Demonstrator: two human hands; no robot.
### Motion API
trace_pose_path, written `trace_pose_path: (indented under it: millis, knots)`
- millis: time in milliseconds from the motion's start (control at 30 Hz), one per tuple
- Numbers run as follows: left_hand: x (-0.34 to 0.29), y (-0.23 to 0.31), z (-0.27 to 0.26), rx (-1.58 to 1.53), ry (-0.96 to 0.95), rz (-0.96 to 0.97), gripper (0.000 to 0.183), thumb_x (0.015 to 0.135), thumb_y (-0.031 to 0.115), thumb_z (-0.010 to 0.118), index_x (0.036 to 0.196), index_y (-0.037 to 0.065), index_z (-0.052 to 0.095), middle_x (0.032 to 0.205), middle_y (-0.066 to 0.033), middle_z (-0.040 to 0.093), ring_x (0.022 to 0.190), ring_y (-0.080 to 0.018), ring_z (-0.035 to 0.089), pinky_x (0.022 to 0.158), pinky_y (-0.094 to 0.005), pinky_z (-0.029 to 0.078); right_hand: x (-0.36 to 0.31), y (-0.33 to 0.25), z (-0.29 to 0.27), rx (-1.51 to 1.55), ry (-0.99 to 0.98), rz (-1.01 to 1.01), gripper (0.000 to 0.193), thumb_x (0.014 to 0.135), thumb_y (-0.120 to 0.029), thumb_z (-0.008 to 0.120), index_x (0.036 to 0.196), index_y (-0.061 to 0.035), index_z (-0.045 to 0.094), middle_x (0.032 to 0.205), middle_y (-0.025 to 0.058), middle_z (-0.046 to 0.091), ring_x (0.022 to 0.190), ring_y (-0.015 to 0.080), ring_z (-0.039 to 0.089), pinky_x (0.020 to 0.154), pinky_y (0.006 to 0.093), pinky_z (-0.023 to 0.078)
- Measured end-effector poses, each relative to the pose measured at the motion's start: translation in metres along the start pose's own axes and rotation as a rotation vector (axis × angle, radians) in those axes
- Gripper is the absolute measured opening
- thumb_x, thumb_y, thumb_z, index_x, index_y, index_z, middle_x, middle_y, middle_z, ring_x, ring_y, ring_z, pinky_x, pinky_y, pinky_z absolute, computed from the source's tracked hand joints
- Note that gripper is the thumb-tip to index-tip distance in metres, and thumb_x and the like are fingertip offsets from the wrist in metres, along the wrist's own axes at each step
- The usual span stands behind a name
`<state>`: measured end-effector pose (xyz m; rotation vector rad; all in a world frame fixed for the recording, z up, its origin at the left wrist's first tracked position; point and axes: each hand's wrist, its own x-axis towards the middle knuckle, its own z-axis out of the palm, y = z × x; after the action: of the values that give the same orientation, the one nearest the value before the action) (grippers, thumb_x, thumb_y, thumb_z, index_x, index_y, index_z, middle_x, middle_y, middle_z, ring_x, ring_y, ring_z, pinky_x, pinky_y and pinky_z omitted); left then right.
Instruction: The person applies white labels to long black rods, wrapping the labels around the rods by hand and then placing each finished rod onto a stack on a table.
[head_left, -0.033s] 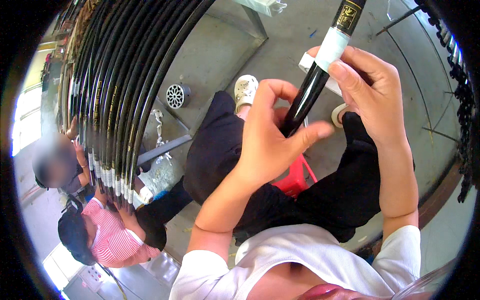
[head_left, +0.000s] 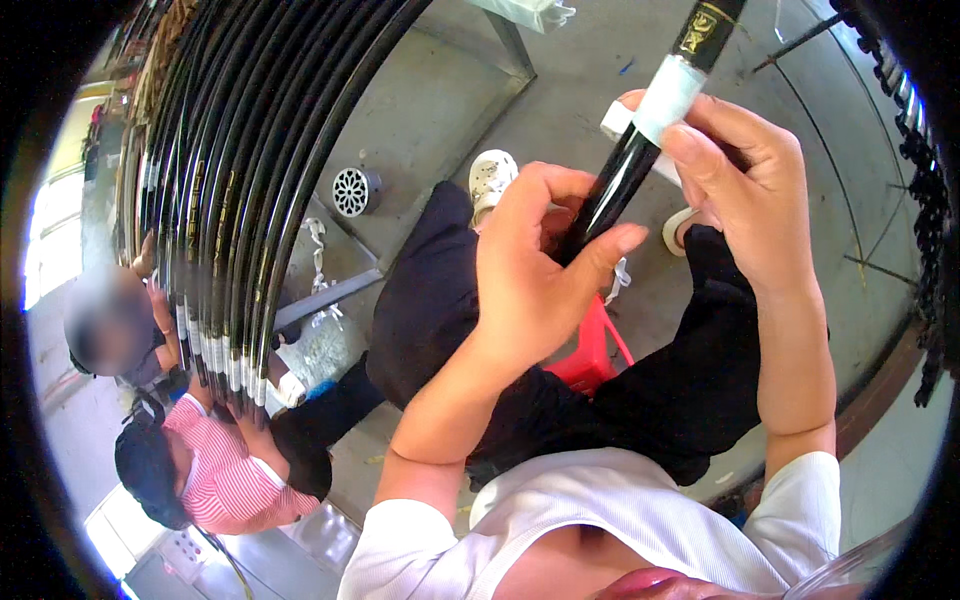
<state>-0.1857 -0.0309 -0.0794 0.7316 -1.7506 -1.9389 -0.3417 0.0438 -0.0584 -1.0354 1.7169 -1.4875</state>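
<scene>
While the left hand (head_left: 530, 265) curls round a black pole (head_left: 612, 188), the right hand (head_left: 750, 180) pinches its white band (head_left: 668, 98)

The pole slants above the knees (head_left: 425, 300), left thumb (head_left: 614, 248) extended. Below sits a red stool (head_left: 592, 362); farther left, dark poles (head_left: 262, 170) curve in a row.

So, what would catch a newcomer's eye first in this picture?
Probably the glossy black rod, slanting up right of centre, with the left hand curled around it lower down and the right hand at its white band. Next might come the dense row of long dark rods curving down the upper left, then the bright red plastic piece between the wearer's legs.
</scene>
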Motion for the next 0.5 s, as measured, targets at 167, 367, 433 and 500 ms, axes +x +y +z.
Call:
trace_pose_path:
  millis: [167,367,433,500]
  knots:
    - [0.001,0.012,-0.008,-0.367,-0.255,-0.261,0.049,0.087,0.038,0.058,0.113,-0.002,0.048,0.085,-0.0030,0.051,0.052,-0.0075,0.048,0.045,-0.0186,0.037,-0.002,-0.003,-0.004,0.079,-0.013,0.032,0.029,0.087,-0.020,0.057,0.107,0.0019,0.062,0.058,-0.0060,0.045,0.046,-0.0006,0.033,0.040,0.0162,0.021]
    - [0.001,0.000,-0.005,0.003,-0.104,-0.080,0.040,0.088,0.031,0.058,0.111,0.001,0.044,0.086,-0.0042,0.054,0.052,-0.0063,0.047,0.045,-0.0180,0.037,-0.001,0.001,-0.001,-0.007,0.017,-0.020,0.029,0.088,-0.022,0.057,0.107,0.0001,0.063,0.058,-0.0064,0.044,0.047,-0.0002,0.033,0.041,0.0159,0.024]
    - [0.005,0.013,-0.014,-0.453,-0.389,-0.350,0.039,0.089,0.031,0.057,0.110,0.001,0.044,0.085,-0.0049,0.055,0.050,-0.0064,0.047,0.045,-0.0177,0.037,-0.002,0.002,-0.005,0.118,-0.043,-0.084,0.029,0.089,-0.022,0.056,0.106,-0.0001,0.063,0.059,-0.0065,0.044,0.046,-0.0005,0.033,0.041,0.0158,0.024]
    - [0.005,0.013,-0.009,-0.418,-0.326,-0.291,0.040,0.089,0.032,0.057,0.110,0.001,0.043,0.085,-0.0051,0.054,0.049,-0.0064,0.046,0.043,-0.0176,0.036,-0.002,0.003,-0.008,0.167,-0.075,-0.096,0.034,0.089,-0.027,0.056,0.107,0.0014,0.062,0.059,-0.0064,0.044,0.045,-0.0011,0.032,0.041,0.0159,0.023]
